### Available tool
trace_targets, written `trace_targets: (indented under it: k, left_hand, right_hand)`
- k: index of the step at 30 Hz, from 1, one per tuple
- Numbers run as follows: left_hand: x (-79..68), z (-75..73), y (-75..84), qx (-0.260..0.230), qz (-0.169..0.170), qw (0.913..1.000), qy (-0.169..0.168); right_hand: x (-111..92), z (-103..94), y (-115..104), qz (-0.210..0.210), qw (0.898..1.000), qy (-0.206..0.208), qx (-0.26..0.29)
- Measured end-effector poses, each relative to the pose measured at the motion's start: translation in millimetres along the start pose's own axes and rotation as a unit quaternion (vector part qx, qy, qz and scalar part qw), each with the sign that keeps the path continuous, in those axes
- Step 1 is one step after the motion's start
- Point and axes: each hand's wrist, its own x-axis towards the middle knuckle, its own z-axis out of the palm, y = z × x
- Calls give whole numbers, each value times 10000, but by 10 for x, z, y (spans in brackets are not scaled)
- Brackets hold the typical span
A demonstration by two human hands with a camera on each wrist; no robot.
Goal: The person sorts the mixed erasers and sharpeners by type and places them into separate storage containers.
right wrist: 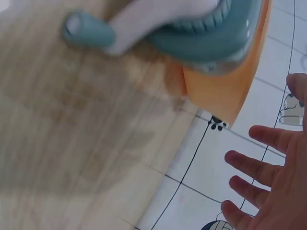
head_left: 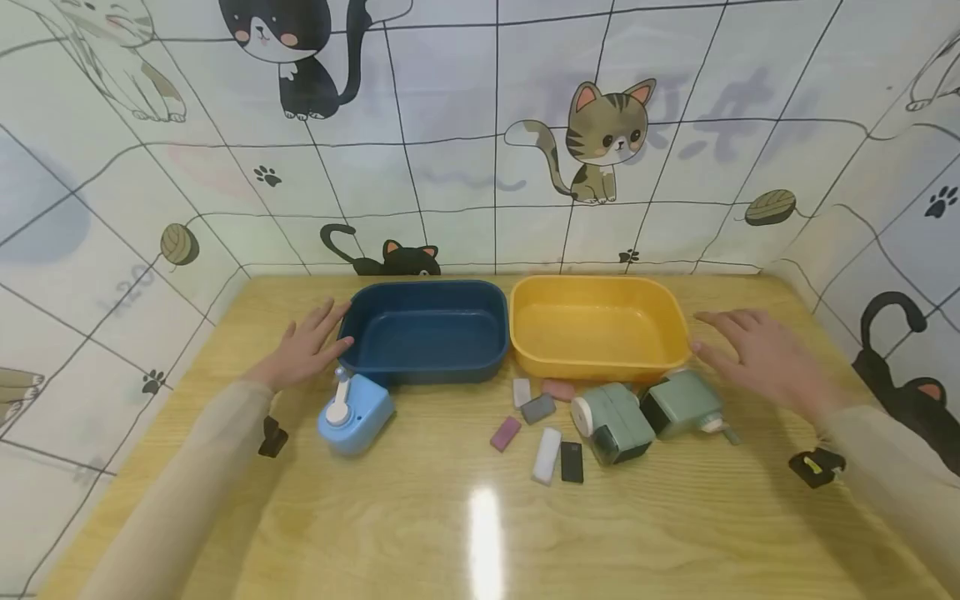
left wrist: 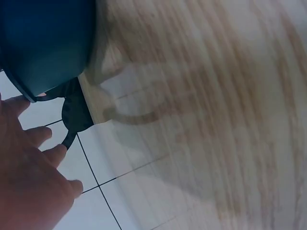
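Observation:
My left hand is at the left rim of a navy blue plastic bin, fingers extended; in the left wrist view its fingertips are right at the bin's edge. On the other side, my right hand is spread beside the right end of a yellow plastic bin, holding nothing. Just below the left hand stands a light blue pencil sharpener with a white crank. Two grey-green pencil sharpeners lie in front of the yellow bin, the right one with its crank toward the right hand.
Several small eraser-like blocks lie in front of the bins, among them a white one, a black one and a purple one. The bins stand side by side at the back of the wooden table, before a cat-print wall covering.

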Motion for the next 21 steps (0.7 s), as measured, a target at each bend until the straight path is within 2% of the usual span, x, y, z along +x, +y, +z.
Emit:
trace_targets:
  k: [4, 9, 13, 18, 21]
  left_hand:
    - [8, 32, -17, -270, 135, 9995, 27]
    - [29, 63, -69, -545, 260, 9982, 68]
    - [36, 77, -91, -530, 290, 9982, 28]
    - [45, 87, -73, -482, 284, 9984, -72]
    - [49, 98, -58, -535, 262, 9982, -114]
  right_hand:
    - [-122, 16, -65, 1, 9997, -28, 259]
    - [-251, 29, -162, 103, 9986, -253, 455]
    - [-332, 54, -225, 204, 9966, -412, 686]
    - [-403, 146, -292, 269, 9913, -465, 1203]
    - [-431, 206, -351, 341, 9894, -454, 1333]
